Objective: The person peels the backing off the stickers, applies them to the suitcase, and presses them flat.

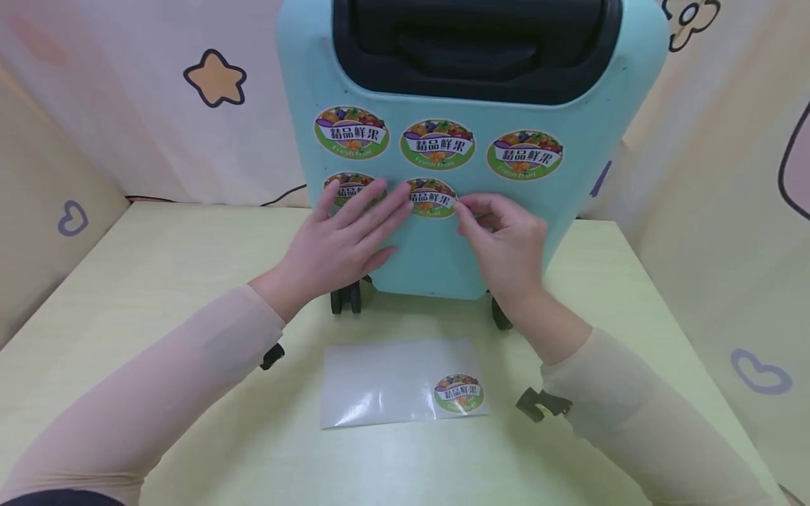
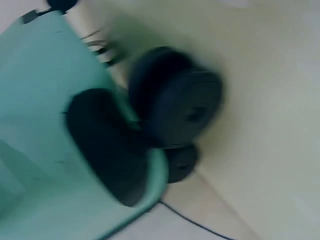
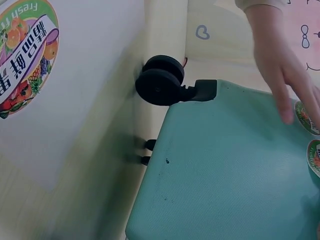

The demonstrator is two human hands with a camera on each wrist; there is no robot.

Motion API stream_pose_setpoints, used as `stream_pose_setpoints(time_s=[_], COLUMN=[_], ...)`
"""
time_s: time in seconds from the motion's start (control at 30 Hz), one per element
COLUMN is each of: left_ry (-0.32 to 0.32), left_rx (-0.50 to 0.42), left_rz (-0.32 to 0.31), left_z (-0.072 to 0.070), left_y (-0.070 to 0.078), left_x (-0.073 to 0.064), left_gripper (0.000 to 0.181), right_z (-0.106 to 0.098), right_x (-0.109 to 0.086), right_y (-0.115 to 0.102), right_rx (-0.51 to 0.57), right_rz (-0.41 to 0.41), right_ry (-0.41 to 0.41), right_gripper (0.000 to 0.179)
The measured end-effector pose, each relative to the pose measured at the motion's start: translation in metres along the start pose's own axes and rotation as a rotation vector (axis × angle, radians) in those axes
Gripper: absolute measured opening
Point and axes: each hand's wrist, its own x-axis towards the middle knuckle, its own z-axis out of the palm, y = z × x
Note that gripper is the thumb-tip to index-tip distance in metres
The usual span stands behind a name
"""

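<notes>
A light blue suitcase [image 1: 430, 263] stands on the table, with oval fruit stickers on its front. Three of them form the upper row, including the middle one [image 1: 438, 145]. Below, my right hand [image 1: 509, 246] pinches the right edge of an oval sticker [image 1: 433, 206] between thumb and forefinger, against the suitcase front. My left hand [image 1: 344, 242] lies with fingers straight and spread over the lower left sticker [image 1: 349, 184], partly covering it. Its fingertips reach the left edge of the pinched sticker. The right wrist view shows the left hand [image 3: 285, 60] too.
On the table [image 1: 209, 436] in front of the suitcase lies a glossy white sheet [image 1: 380, 379] with one oval sticker [image 1: 458, 393] at its right corner. Black wheels [image 2: 185, 105] hold the suitcase up. A patterned curtain [image 1: 152, 126] hangs behind.
</notes>
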Motion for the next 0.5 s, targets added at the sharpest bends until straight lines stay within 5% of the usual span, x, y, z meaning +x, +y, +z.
stream_pose_setpoints(time_s=[0.17,0.33,0.43,0.5], left_ry=[-0.02,-0.076,-0.036,0.038], left_rx=[-0.009,-0.084,-0.134,-0.16], left_rz=[-0.022,0.065,0.118,0.092], left_z=[0.001,0.007,0.003,-0.005], left_y=[0.003,0.006,0.003,-0.003], left_x=[0.012,-0.004,-0.005,0.007], left_gripper=[0.065,0.065,0.064,0.061], right_z=[0.001,0.003,0.002,0.001], right_x=[0.001,0.004,0.006,0.007], right_y=[-0.001,-0.002,-0.002,-0.002], right_rx=[-0.019,-0.079,-0.156,-0.219], right_rz=[-0.004,-0.058,-0.116,-0.164], right_ry=[-0.005,-0.019,-0.032,-0.043], right_gripper=[0.01,0.011,0.011,0.011])
